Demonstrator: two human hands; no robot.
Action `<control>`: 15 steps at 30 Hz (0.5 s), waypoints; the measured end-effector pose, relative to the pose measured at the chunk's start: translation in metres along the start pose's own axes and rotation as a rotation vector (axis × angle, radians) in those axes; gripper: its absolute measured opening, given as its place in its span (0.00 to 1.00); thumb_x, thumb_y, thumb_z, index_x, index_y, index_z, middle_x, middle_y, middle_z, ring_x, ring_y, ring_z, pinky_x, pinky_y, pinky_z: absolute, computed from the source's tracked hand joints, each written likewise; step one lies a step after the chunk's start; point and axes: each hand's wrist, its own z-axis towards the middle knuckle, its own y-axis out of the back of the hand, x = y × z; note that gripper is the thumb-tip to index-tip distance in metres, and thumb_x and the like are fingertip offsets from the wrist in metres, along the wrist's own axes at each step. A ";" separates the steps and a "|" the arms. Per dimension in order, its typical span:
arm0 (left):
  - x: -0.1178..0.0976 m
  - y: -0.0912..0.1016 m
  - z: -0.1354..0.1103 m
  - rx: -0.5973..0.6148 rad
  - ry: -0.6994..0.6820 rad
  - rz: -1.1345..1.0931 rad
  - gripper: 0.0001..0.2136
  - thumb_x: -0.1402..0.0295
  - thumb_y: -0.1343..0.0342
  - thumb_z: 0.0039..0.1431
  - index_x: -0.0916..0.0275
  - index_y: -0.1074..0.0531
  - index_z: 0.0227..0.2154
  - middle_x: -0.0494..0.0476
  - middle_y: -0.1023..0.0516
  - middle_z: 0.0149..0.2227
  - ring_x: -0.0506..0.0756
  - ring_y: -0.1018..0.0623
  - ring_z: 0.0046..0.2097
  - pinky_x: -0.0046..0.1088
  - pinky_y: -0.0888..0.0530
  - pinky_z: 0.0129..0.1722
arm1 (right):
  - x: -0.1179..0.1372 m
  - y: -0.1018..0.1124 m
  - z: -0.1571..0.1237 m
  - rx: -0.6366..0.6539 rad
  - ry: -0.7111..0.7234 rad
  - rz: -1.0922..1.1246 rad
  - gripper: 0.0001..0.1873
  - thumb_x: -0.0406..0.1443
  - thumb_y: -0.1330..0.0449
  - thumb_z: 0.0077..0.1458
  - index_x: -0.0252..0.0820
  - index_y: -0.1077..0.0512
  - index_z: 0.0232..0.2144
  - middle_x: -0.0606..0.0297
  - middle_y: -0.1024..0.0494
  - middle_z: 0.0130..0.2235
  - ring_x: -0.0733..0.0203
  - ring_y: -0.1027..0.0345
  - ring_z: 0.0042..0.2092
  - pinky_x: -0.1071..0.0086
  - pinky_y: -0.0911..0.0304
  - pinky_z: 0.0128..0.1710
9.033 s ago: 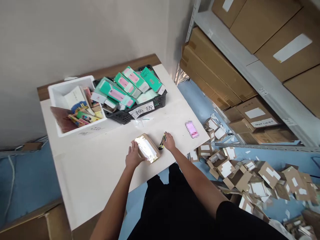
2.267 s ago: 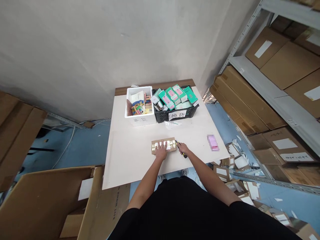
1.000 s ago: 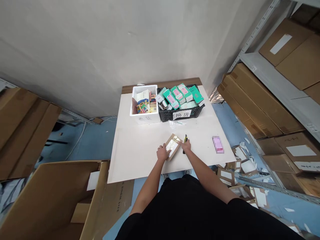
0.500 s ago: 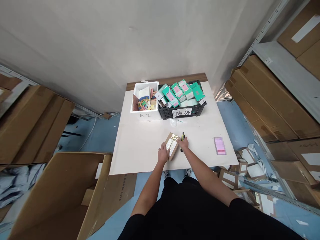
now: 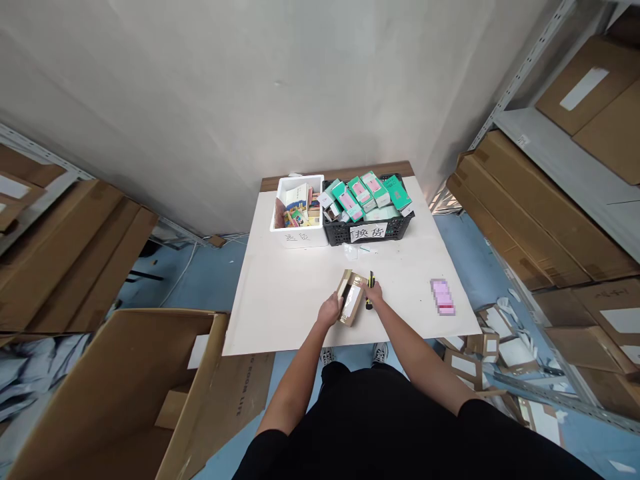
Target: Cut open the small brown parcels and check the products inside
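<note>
A small brown cardboard parcel (image 5: 351,302) with shiny tape and a white label lies on the white table (image 5: 280,300), tilted on one long edge. My left hand (image 5: 330,312) grips its near left side, fingers closed on it. My right hand (image 5: 374,292) is closed on a yellow-and-black utility knife (image 5: 371,285), held right beside the parcel's right edge.
At the table's back stand a white bin (image 5: 297,211) of mixed small items and a black crate (image 5: 369,208) of green-and-pink boxes. A pink object (image 5: 443,297) lies at the right. A large open carton (image 5: 115,393) stands at the lower left. Shelves (image 5: 545,153) of cartons line the right; opened parcels (image 5: 480,347) litter the floor.
The parcel was turned from lying crosswise to pointing away from me and tipped onto its edge. My right hand kept the knife beside it. The camera rose and pulled back.
</note>
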 end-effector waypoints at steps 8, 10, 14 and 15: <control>0.004 -0.029 -0.013 -0.024 -0.001 -0.017 0.35 0.50 0.58 0.72 0.55 0.56 0.76 0.66 0.67 0.78 0.70 0.35 0.70 0.47 0.28 0.60 | -0.023 -0.041 -0.043 -0.142 0.014 0.094 0.19 0.53 0.43 0.63 0.44 0.32 0.39 0.60 0.19 0.35 0.58 0.22 0.34 0.73 0.31 0.28; 0.021 -0.021 -0.011 -0.045 0.009 -0.064 0.35 0.52 0.58 0.72 0.58 0.56 0.76 0.67 0.66 0.78 0.69 0.38 0.72 0.48 0.32 0.64 | -0.022 -0.056 -0.055 -0.114 0.066 0.163 0.20 0.54 0.46 0.65 0.44 0.33 0.39 0.60 0.18 0.37 0.58 0.21 0.37 0.73 0.30 0.30; 0.080 0.008 0.001 -0.098 0.088 -0.196 0.32 0.57 0.59 0.73 0.65 0.48 0.74 0.67 0.53 0.77 0.65 0.43 0.75 0.42 0.38 0.70 | -0.012 -0.081 -0.068 0.020 0.154 0.305 0.22 0.56 0.49 0.67 0.45 0.34 0.40 0.60 0.18 0.37 0.58 0.22 0.35 0.71 0.29 0.31; 0.096 0.015 0.003 -0.088 0.141 -0.256 0.31 0.57 0.60 0.73 0.65 0.47 0.74 0.66 0.47 0.76 0.64 0.40 0.74 0.41 0.37 0.69 | -0.011 -0.086 -0.069 0.021 0.166 0.276 0.22 0.57 0.49 0.66 0.45 0.35 0.39 0.60 0.18 0.37 0.58 0.22 0.35 0.71 0.29 0.31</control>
